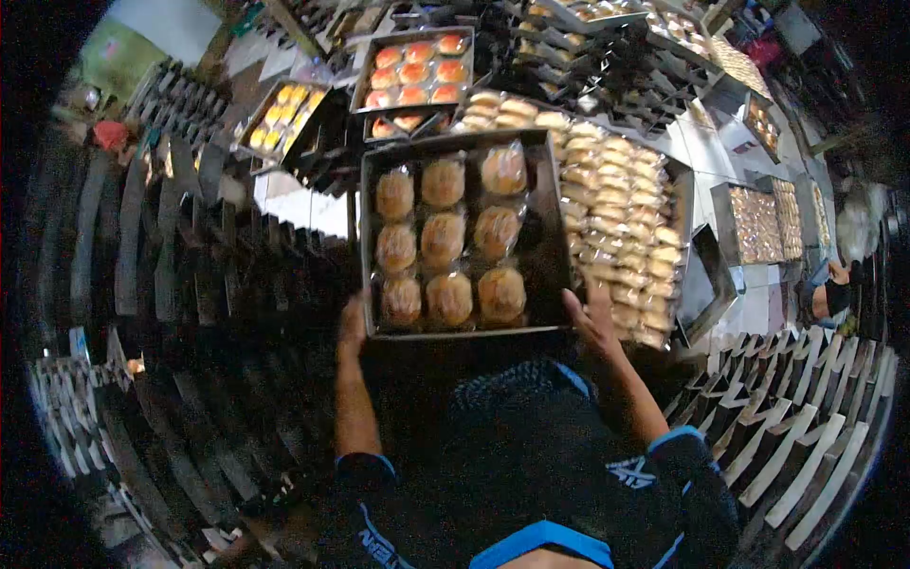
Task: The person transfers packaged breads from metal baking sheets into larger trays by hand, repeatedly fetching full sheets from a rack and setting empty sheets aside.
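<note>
A dark baking tray [540, 237] is held up in front of my body, tilted slightly. On it lie several round brown buns [443, 237] in clear wrapping, in three columns, with a bare strip along the right side. My left hand [354, 322] grips the tray's lower left corner, its fingers partly hidden by the side. At the lower right corner my right hand [594, 321] holds the other side, thumb by the rim. Right behind the tray, close to my right hand, are many packed wrapped pale buns [621, 218] in rows.
Beyond stands a tray of orange-topped buns [414, 71], with a tray of yellow pastries [280, 119] to its left. Stacked dark trays [180, 256] fill the left; more stacked trays [796, 417] stand at lower right. Filled trays [758, 223] and another person [832, 289] are farther right.
</note>
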`<action>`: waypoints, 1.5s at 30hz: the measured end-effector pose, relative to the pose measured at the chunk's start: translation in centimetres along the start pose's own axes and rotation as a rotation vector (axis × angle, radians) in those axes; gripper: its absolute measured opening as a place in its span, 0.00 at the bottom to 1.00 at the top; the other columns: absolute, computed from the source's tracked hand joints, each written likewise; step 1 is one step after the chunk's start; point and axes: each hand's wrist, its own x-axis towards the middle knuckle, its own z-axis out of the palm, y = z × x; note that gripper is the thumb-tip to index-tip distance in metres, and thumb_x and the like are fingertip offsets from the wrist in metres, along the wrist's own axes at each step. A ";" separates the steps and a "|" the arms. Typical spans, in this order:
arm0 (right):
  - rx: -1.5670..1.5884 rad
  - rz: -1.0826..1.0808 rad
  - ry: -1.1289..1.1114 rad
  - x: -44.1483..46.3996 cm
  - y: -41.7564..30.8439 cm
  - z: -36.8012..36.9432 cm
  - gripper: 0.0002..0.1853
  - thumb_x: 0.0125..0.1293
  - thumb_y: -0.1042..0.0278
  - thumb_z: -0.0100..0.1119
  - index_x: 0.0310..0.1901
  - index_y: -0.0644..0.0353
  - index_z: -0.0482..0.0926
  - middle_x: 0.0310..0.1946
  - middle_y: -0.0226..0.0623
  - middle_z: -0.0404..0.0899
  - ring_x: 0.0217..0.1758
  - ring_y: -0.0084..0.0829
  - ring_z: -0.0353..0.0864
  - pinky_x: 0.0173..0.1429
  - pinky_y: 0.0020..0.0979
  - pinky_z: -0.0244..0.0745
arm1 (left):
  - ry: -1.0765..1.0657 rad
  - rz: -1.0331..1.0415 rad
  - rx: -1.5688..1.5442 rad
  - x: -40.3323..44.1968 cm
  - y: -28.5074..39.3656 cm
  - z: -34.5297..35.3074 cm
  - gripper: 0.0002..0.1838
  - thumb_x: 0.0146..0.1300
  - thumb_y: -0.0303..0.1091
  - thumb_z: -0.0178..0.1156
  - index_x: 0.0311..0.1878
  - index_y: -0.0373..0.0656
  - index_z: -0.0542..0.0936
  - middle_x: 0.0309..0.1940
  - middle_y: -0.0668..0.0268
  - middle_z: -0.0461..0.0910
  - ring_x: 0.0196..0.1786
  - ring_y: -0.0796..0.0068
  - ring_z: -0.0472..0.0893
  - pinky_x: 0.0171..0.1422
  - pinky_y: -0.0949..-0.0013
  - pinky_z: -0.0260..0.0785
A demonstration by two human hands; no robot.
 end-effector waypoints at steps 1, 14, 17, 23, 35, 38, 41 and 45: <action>-0.099 -0.118 0.067 0.2 -1.5 1.1 0.26 0.61 0.57 0.57 0.57 0.63 0.70 0.35 0.51 0.77 0.37 0.43 0.74 0.47 0.39 0.69 | -0.003 -0.004 0.150 -1.6 0.8 2.1 0.31 0.65 0.58 0.48 0.40 0.31 0.75 0.31 0.55 0.74 0.38 0.65 0.73 0.48 0.63 0.64; -0.118 0.096 -0.159 2.2 2.1 2.1 0.26 0.54 0.68 0.60 0.56 0.61 0.69 0.40 0.54 0.78 0.42 0.47 0.79 0.47 0.40 0.73 | 0.114 -0.060 -0.114 1.1 -1.3 3.8 0.13 0.55 0.41 0.52 0.26 0.39 0.68 0.20 0.67 0.60 0.25 0.69 0.64 0.35 0.66 0.59; -0.255 0.041 -0.139 2.9 5.8 3.7 0.23 0.53 0.71 0.54 0.53 0.64 0.71 0.37 0.55 0.79 0.42 0.48 0.80 0.47 0.40 0.73 | 0.202 -0.007 -0.068 -0.4 -0.5 3.7 0.11 0.53 0.37 0.51 0.24 0.38 0.66 0.20 0.65 0.61 0.27 0.66 0.66 0.37 0.62 0.60; -0.021 -0.156 0.108 1.9 2.6 -0.3 0.22 0.59 0.64 0.60 0.52 0.67 0.71 0.38 0.54 0.78 0.42 0.50 0.79 0.47 0.39 0.72 | 0.347 0.187 -0.151 -13.9 -0.9 6.8 0.08 0.52 0.31 0.53 0.30 0.34 0.71 0.26 0.60 0.71 0.30 0.65 0.71 0.35 0.58 0.62; 0.168 -0.594 -0.560 8.3 11.2 -0.1 0.24 0.58 0.55 0.65 0.48 0.67 0.75 0.37 0.45 0.80 0.43 0.36 0.77 0.47 0.34 0.75 | 0.804 -0.405 -0.252 -46.5 5.6 27.1 0.16 0.56 0.43 0.56 0.35 0.36 0.75 0.25 0.58 0.71 0.30 0.65 0.72 0.36 0.59 0.66; 0.465 -0.841 -0.712 3.8 8.0 2.4 0.20 0.57 0.56 0.65 0.42 0.65 0.76 0.32 0.42 0.79 0.37 0.33 0.77 0.44 0.32 0.76 | 1.397 -0.362 -0.194 -48.6 -3.6 37.5 0.18 0.58 0.45 0.56 0.37 0.36 0.76 0.27 0.56 0.73 0.32 0.63 0.73 0.39 0.59 0.66; 0.534 -0.836 -0.994 -3.3 4.6 3.9 0.20 0.58 0.58 0.63 0.44 0.65 0.75 0.35 0.42 0.79 0.39 0.33 0.76 0.46 0.32 0.74 | 1.606 -0.104 -0.498 -56.6 -7.2 43.3 0.20 0.60 0.47 0.55 0.41 0.36 0.75 0.32 0.54 0.75 0.37 0.59 0.74 0.42 0.58 0.66; 0.665 -0.707 -1.417 -8.9 -2.0 5.7 0.19 0.59 0.61 0.62 0.46 0.66 0.74 0.38 0.41 0.78 0.41 0.33 0.76 0.48 0.32 0.72 | 1.714 -0.574 -0.366 -64.5 -1.9 49.0 0.25 0.64 0.49 0.53 0.55 0.38 0.71 0.41 0.56 0.77 0.41 0.56 0.76 0.44 0.54 0.68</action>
